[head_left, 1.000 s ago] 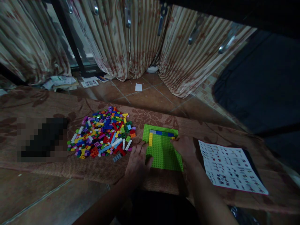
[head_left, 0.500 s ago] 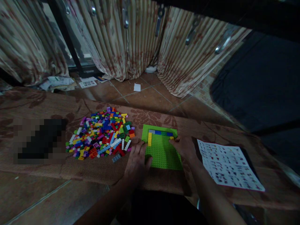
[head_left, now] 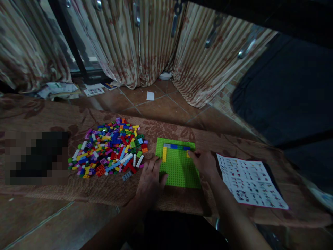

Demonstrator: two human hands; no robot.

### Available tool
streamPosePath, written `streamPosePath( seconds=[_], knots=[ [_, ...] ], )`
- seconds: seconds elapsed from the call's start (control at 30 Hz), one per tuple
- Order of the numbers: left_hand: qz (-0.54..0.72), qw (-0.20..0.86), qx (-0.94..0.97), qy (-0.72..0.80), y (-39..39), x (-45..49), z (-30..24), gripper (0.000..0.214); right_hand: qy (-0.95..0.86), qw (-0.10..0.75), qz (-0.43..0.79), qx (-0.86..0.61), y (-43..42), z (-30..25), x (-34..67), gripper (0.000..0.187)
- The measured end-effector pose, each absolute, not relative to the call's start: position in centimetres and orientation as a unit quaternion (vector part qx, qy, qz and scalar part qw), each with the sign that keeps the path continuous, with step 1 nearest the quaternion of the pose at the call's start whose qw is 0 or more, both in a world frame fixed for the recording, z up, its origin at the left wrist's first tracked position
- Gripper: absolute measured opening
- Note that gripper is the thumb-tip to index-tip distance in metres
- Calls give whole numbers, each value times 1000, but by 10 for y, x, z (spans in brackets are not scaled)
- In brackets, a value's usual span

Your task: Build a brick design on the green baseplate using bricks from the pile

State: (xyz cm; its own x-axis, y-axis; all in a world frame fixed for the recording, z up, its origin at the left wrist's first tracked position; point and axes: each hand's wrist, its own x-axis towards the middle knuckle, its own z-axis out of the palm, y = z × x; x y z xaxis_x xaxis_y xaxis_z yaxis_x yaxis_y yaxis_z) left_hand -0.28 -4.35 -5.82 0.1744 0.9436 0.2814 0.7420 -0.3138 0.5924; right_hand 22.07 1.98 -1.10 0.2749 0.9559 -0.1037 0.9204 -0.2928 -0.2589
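A green studded baseplate (head_left: 180, 172) lies in front of me on the cloth. Along its far side runs a row of grey, blue and green bricks (head_left: 174, 147), and a yellow row of bricks (head_left: 164, 154) comes down from its left end. My left hand (head_left: 149, 177) rests at the plate's left edge, thumb apart and over the green surface, fingers stretched out. Between thumb and fingertips, my right hand (head_left: 205, 164) pinches a small yellow brick (head_left: 188, 155) at the plate's right side, just below the blue end. Those fingers partly cover the brick; whether it is seated cannot be seen.
A pile of loose coloured bricks (head_left: 111, 147) spreads left of the plate. On the right lies a printed sheet (head_left: 251, 180) over something dark. A blurred-out dark object (head_left: 39, 156) sits far left. Striped curtains (head_left: 153, 41) hang beyond the cloth-covered surface (head_left: 104, 187).
The right hand has drawn the yellow brick slightly left and nearer to me over the plate. My left hand keeps its place at the plate edge. The whole view has shifted slightly.
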Motion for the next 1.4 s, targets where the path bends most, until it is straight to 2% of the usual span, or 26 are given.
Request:
streamPosePath(
  seconds=[0.5,0.9,1.2,1.4],
  knots=[
    [293,169,753,565,-42,-3,-58,47,-565,32,116,-816,27,-9,208,31],
    [278,171,756,567,-42,-4,-56,46,-584,-82,100,-802,39,6,192,35],
    [306,156,756,558,-43,-3,-57,45,-552,-31,85,-829,30,-2,178,29],
    [315,132,758,556,-45,-3,-58,43,-564,-18,59,-824,14,-8,179,35]
  ],
)
